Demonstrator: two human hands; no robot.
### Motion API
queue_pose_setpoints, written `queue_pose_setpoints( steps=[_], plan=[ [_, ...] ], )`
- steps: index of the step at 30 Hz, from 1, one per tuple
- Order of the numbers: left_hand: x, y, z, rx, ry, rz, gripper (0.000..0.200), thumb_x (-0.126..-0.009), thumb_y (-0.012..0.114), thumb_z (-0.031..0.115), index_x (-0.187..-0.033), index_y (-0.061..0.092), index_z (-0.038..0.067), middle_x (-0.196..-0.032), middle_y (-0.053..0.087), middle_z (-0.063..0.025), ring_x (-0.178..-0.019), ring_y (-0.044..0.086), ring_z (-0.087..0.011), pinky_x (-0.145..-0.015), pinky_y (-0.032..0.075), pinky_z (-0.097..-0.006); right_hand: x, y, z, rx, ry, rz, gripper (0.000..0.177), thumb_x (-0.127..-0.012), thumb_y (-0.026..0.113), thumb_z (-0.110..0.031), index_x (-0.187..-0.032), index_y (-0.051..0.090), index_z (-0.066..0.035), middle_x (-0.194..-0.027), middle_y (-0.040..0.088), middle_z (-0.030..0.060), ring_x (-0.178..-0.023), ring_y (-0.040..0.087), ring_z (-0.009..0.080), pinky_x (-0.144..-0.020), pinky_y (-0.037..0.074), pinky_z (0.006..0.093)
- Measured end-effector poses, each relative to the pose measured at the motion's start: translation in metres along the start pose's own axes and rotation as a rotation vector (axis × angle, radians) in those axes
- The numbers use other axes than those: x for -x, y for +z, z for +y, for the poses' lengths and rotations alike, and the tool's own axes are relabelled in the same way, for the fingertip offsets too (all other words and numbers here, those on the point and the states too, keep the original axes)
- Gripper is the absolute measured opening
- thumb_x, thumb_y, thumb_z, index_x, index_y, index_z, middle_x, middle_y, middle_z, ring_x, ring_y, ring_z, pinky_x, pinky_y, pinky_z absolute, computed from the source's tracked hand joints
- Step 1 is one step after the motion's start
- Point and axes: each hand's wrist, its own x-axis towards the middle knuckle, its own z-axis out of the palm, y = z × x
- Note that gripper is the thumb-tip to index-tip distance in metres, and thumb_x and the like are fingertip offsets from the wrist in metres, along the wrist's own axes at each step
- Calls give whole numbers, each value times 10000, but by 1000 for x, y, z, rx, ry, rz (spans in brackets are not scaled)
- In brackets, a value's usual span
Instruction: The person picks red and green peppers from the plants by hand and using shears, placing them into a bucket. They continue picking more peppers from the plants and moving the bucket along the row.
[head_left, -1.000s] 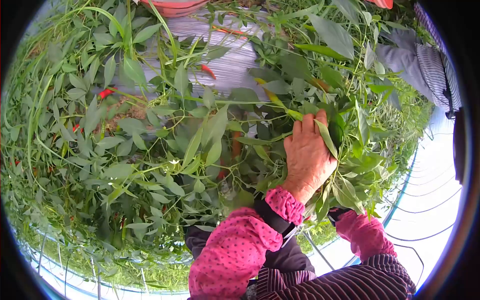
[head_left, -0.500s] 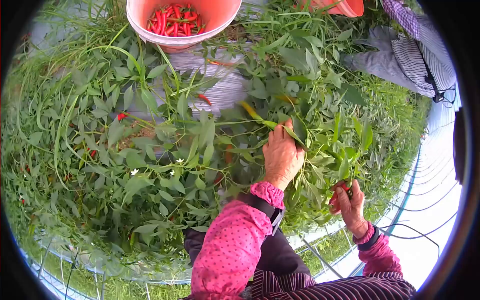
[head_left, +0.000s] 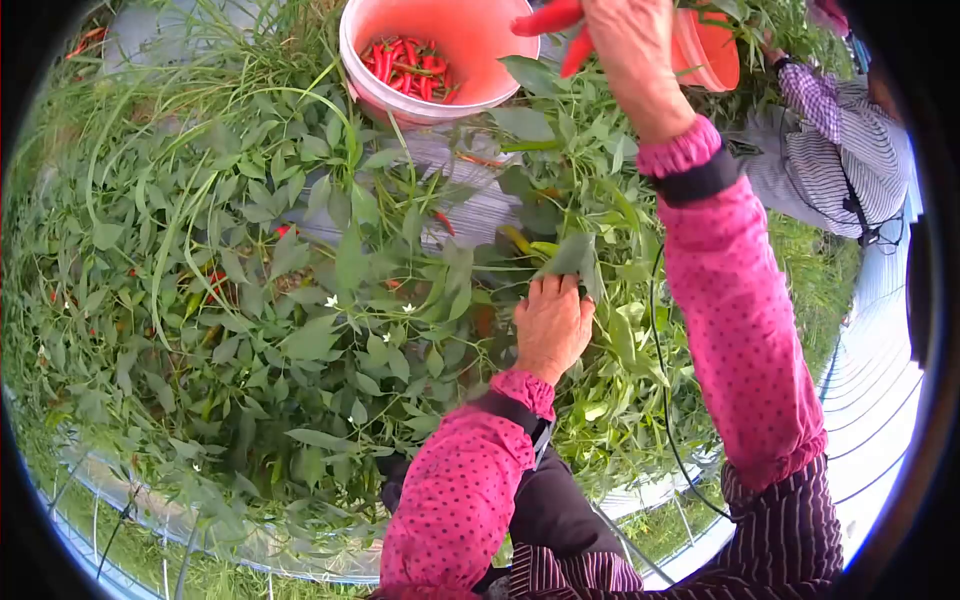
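Observation:
My right hand (head_left: 635,65) is raised at the top of the view, to the right of a bucket (head_left: 365,85). Its fingers are closed round red chili peppers (head_left: 553,18), whose ends stick out to the left; the fingertips are partly cut off by the frame. Lower down, my left hand (head_left: 555,325) is in the foliage with its fingers curled on a chili plant (head_left: 572,258), just under a broad leaf. A yellow-green pepper (head_left: 517,238) hangs close above it. Inside the bucket lies a pile of red chili peppers (head_left: 408,68).
A second orange bucket (head_left: 712,60) lies tilted at the upper right. Beside it a person in a checked sleeve (head_left: 808,98) crouches among the plants. Silvery plastic sheeting (head_left: 470,205) covers the ground between rows. A black cable (head_left: 665,410) hangs by my right arm.
My right hand has swung from the lower right up to the top, carrying red chili peppers. My left hand stays at the plant. The view has shifted, so the bucket appears further right.

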Motion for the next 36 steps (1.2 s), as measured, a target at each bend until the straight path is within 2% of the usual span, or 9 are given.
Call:
queue_pose_setpoints(
  steps=[1,2,3,7,10,13,20,28,36],
  plan=[
    [-2,-11,-9,-20,31,50,388,-837,556,262,-1174,547,70,-1154,514,-92,-1125,476,-269,-897,406,-480,-11,17,81,104,-96,-108,411,-907,579,-234,-1203,399,-12,-1020,600,185,-823,656,247,-609,548,348],
    [-5,-22,-25,-79,45,74,420,-845,566,296,-1204,536,80,-1172,512,-90,-1140,463,-264,-947,371,-503,16,35,20,303,479,-89,512,-872,636,-293,-1253,389,-58,-1126,593,201,-885,648,268,-718,553,366],
    [-9,-32,-39,-223,20,128,427,-852,575,344,-1189,547,83,-1188,509,-86,-1157,452,-268,-965,352,-542,30,52,52,727,2,-37,346,-895,586,-291,-1003,588,38,-828,677,191,-677,685,219,-612,536,339],
    [-3,-77,-116,-306,-202,-125,399,-851,561,376,-1023,596,17,-1028,586,-178,-1023,526,-343,-890,382,-533,137,80,5,108,512,-348,301,-894,568,-207,-971,591,84,-748,665,158,-639,684,200,-628,532,328],
    [32,-88,-144,-255,-393,-419,417,-905,485,392,-1056,560,11,-1053,596,-208,-995,580,-394,-838,416,-537,221,100,4,231,463,-650,193,-861,543,-170,-924,587,7,-765,635,236,-729,633,403,-670,513,430],
    [87,-79,-147,-54,-474,-610,464,-909,433,407,-1160,490,21,-1136,568,-231,-1012,575,-398,-820,431,-573,290,115,-21,408,367,-1166,229,-871,531,-251,-924,562,-30,-932,628,162,-883,616,357,-763,475,476],
    [188,-45,-98,22,-252,-384,656,-827,612,363,-1281,372,-44,-1228,462,-257,-1115,479,-417,-853,460,-499,397,84,-47,479,362,-1784,353,-813,558,-327,-984,582,-19,-983,592,127,-969,576,312,-773,443,442],
    [207,-79,-91,363,-42,-427,428,-805,659,273,-1133,546,22,-1104,565,-184,-1024,557,-343,-865,454,-446,397,24,-53,418,123,-1923,275,-807,599,-309,-1020,598,-136,-1156,547,-14,-991,498,182,-724,413,369],
    [159,-80,-193,414,-425,33,90,-831,576,86,-867,621,16,-814,615,-123,-736,620,-267,-672,488,-362,389,-8,-70,376,97,-1950,227,-791,603,-252,-983,618,-131,-1282,487,-56,-992,511,154,-734,407,361]
  ],
)
